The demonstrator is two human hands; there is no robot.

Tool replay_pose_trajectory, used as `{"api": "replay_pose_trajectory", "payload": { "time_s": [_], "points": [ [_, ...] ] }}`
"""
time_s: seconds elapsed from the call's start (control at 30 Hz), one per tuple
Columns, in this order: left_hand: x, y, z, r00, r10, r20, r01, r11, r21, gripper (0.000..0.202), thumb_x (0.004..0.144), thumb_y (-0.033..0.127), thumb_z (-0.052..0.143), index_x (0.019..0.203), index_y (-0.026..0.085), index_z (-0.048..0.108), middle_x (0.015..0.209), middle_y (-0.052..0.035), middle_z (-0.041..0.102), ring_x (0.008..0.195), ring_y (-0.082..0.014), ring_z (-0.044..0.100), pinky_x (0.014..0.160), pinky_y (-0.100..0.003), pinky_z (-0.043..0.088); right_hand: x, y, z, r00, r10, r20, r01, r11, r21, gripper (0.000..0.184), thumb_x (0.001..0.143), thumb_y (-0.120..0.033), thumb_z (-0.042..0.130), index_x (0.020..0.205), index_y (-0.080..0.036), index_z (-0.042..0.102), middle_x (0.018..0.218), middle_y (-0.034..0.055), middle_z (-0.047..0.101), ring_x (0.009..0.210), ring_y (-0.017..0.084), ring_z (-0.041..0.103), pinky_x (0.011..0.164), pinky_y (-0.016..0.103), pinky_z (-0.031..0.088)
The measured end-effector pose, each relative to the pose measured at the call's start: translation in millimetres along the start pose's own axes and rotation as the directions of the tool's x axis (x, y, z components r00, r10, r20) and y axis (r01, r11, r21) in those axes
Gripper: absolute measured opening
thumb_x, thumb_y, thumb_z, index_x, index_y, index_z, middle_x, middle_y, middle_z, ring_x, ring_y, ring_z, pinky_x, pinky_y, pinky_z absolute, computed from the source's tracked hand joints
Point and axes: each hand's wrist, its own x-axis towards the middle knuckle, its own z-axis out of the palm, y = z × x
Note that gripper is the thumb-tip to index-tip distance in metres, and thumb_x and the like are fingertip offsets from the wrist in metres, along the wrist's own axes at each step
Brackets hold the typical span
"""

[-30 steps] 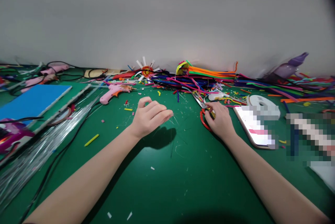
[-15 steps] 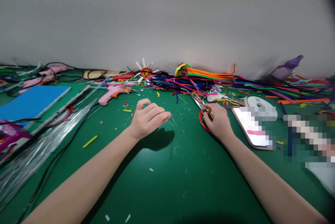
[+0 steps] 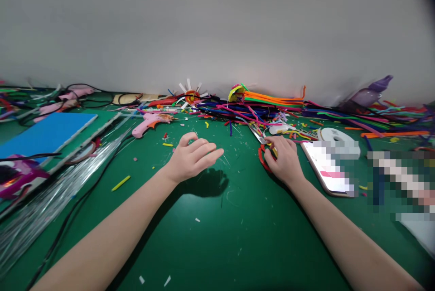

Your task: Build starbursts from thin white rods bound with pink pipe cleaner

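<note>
One pair of red-handled scissors (image 3: 261,156) lies on the green table (image 3: 244,232), beneath the right hand (image 3: 284,157); its fingers bend over the handles, grip indeterminable. The left hand (image 3: 192,157) hovers, fingers half-curled, any pinch hidden. Around them: one lit phone (image 3: 326,168), one white roll (image 3: 325,137), three pink glue guns (image 3: 147,125), one purple bottle (image 3: 362,99), contents indistinct.
</note>
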Motion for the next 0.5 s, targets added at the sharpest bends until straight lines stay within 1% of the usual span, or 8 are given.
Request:
{"api": "replay_pose_trajectory", "payload": {
  "time_s": [0.1, 0.2, 0.33, 0.5],
  "points": [
    [0.2, -0.9, -2.3, 1.0, -0.01, 0.008, 0.01, 1.0, 0.01, 0.026, 0.08, 0.02, 0.064, 0.102, 0.029, 0.052, 0.085, 0.0047, 0.07, 0.072, -0.0111, 0.062, 0.082, -0.034, 0.038, -0.4, -0.6, -0.7, 1.0, 0.004, -0.006, -0.004, 1.0, -0.016, 0.028, 0.081, -0.022, 0.047, 0.108, -0.019, 0.054, 0.102, 0.0082, 0.065, 0.096, 0.023, 0.059, 0.092, 0.041, 0.035],
    [-0.5, -3.6, -6.7, 0.999, -0.025, 0.025, 0.025, 1.0, 0.004, 0.03, 0.08, 0.024, 0.065, 0.107, 0.026, 0.051, 0.088, 0.0014, 0.07, 0.075, -0.0127, 0.063, 0.083, -0.035, 0.039, -0.4, -0.8, -0.9, 1.0, 0.0, -0.007, 0.0, 1.0, -0.023, 0.028, 0.081, -0.021, 0.047, 0.108, -0.019, 0.054, 0.102, 0.0081, 0.065, 0.096, 0.023, 0.059, 0.093, 0.041, 0.035],
    [-5.0, -10.0, -17.3, 0.995, -0.043, 0.086, 0.043, 0.999, -0.002, 0.04, 0.08, 0.028, 0.066, 0.116, 0.02, 0.05, 0.097, -0.0053, 0.069, 0.087, -0.0171, 0.064, 0.086, -0.036, 0.042, -0.3, -0.9, -1.4, 1.0, -0.004, -0.015, 0.004, 1.0, -0.02, 0.028, 0.082, -0.019, 0.045, 0.108, -0.018, 0.054, 0.102, 0.0088, 0.065, 0.097, 0.023, 0.059, 0.093, 0.041, 0.035],
    [-13.5, -17.2, -28.6, 0.986, -0.064, 0.157, 0.073, 0.996, -0.055, 0.05, 0.079, 0.039, 0.067, 0.122, 0.022, 0.048, 0.107, -0.0072, 0.067, 0.098, -0.0205, 0.062, 0.088, -0.036, 0.046, -1.0, -1.3, -2.7, 1.0, 0.001, -0.006, -0.001, 0.999, -0.041, 0.03, 0.081, -0.014, 0.043, 0.109, -0.017, 0.054, 0.101, 0.0085, 0.065, 0.097, 0.022, 0.059, 0.094, 0.041, 0.035]
  ]
}}
